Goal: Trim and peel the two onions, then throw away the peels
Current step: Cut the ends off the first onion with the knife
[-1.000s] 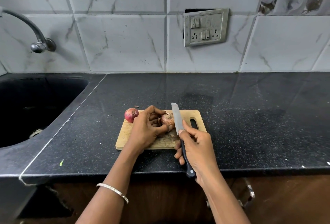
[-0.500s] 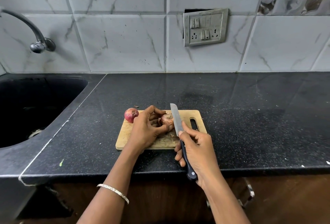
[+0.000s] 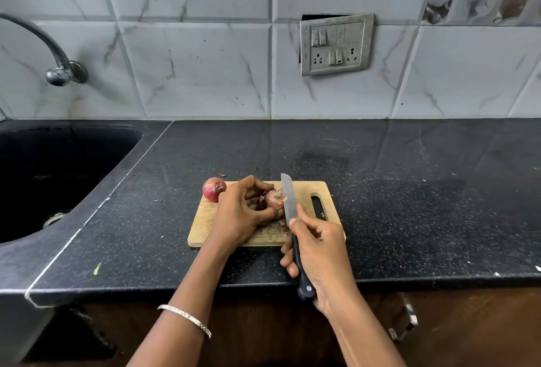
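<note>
Since a second ago almost nothing has moved. The left hand [image 3: 243, 214] still curls its fingers and thumb round the dry, brown-skinned onion [image 3: 273, 198]. The knife [image 3: 288, 199] has shifted only slightly, and its flat steel blade touches the onion's rooty right end. The right hand [image 3: 319, 252] is wrapped round the black handle, with the index finger stretched along the blade's back.

The second onion [image 3: 213, 189], round, smooth and red, lies just left of the left hand's knuckles. Dry peel crumbs [image 3: 275, 230] lie between the two hands on the pale wooden board [image 3: 325, 191], which has rounded corners and a slot beyond the right hand.

The speckled black counter [image 3: 409, 191] is open to the right of the right hand, and its front edge passes under that wrist. The dark sink [image 3: 58, 176] is well apart, left of the left arm.
</note>
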The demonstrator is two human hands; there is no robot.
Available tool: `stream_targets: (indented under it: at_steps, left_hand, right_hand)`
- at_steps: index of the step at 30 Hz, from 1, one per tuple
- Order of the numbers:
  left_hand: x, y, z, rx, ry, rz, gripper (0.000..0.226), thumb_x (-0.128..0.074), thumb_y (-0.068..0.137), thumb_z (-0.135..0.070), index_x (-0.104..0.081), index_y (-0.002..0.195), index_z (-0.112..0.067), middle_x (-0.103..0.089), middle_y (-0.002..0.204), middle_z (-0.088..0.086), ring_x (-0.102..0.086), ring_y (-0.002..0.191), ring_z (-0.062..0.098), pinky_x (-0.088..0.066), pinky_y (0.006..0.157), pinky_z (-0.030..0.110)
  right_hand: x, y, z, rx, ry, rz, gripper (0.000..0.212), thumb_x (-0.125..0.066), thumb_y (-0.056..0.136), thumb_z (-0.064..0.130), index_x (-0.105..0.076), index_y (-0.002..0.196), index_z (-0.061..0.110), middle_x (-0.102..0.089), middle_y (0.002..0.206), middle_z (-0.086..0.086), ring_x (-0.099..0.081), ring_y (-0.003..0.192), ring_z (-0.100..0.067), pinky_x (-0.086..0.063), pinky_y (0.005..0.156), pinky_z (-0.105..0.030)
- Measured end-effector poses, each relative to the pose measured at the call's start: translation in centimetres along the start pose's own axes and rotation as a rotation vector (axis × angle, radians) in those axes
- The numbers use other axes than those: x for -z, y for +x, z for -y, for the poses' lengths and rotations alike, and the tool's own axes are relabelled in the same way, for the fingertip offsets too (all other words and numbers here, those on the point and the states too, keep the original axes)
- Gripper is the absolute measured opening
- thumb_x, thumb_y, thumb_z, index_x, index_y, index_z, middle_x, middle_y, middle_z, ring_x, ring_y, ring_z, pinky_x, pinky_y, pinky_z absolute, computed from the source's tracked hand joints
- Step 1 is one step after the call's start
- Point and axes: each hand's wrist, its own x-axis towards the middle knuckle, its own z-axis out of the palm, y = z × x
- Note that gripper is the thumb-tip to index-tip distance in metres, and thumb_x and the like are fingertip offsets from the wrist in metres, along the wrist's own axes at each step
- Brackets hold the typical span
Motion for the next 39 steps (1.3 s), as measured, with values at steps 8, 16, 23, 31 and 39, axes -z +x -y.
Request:
stream_targets:
  at_steps: [8,16,23,31,39]
  left_hand:
    - [0.1,-0.1,-0.1,0.002,-0.013,0.0,0.039,-0.09,0.066,0.003,-0.067,0.095,-0.008,-0.074,0.09,-0.003,-0.071,0.083,0.003,-0.059,0.081,0.022]
    - [0.2,0.0,-0.2,-0.006,-0.007,-0.014,0.037,-0.09,0.066,0.004,-0.066,0.09,-0.011,-0.076,0.092,0.0,-0.072,0.084,0.006,-0.059,0.079,0.022]
    - [0.0,0.0,-0.3,-0.016,0.034,-0.039,0.039,-0.092,0.063,0.001,-0.067,0.088,-0.016,-0.076,0.089,-0.002,-0.074,0.082,0.009,-0.06,0.081,0.026]
    - [-0.1,0.0,-0.5,-0.023,0.074,-0.054,0.036,-0.092,0.064,-0.001,-0.067,0.087,-0.014,-0.076,0.087,-0.003,-0.074,0.08,0.008,-0.061,0.08,0.028]
    - [-0.3,-0.1,-0.3,-0.033,0.064,-0.057,0.038,-0.092,0.063,0.001,-0.067,0.085,-0.016,-0.074,0.086,-0.007,-0.071,0.075,0.002,-0.061,0.077,0.026]
  right_hand:
    - [-1.3,1.8,0.2,-0.041,0.016,-0.047,0.034,-0.053,0.103,0.01,-0.06,0.136,0.012,-0.055,0.051,-0.011,-0.049,0.041,-0.021,-0.034,0.036,-0.025]
    - [-1.8,0.3,1.1,-0.091,0.058,-0.051,0.021,-0.051,0.104,0.014,-0.067,0.106,0.028,-0.053,0.049,-0.008,-0.045,0.038,-0.018,-0.027,0.036,-0.021]
    - [-2.1,1.0,1.2,-0.124,0.076,-0.072,0.021,-0.052,0.105,0.017,-0.065,0.114,0.031,-0.053,0.048,-0.006,-0.043,0.037,-0.016,-0.024,0.037,-0.018]
    - [-2.5,0.6,2.1,-0.183,0.1,-0.082,0.02,-0.049,0.105,0.017,-0.067,0.103,0.026,-0.051,0.047,-0.005,-0.041,0.034,-0.013,-0.023,0.035,-0.013]
    - [-1.7,0.3,1.2,-0.165,0.071,-0.064,0.028,-0.052,0.105,0.022,-0.063,0.129,0.031,-0.053,0.051,-0.004,-0.042,0.036,-0.014,-0.023,0.036,-0.013]
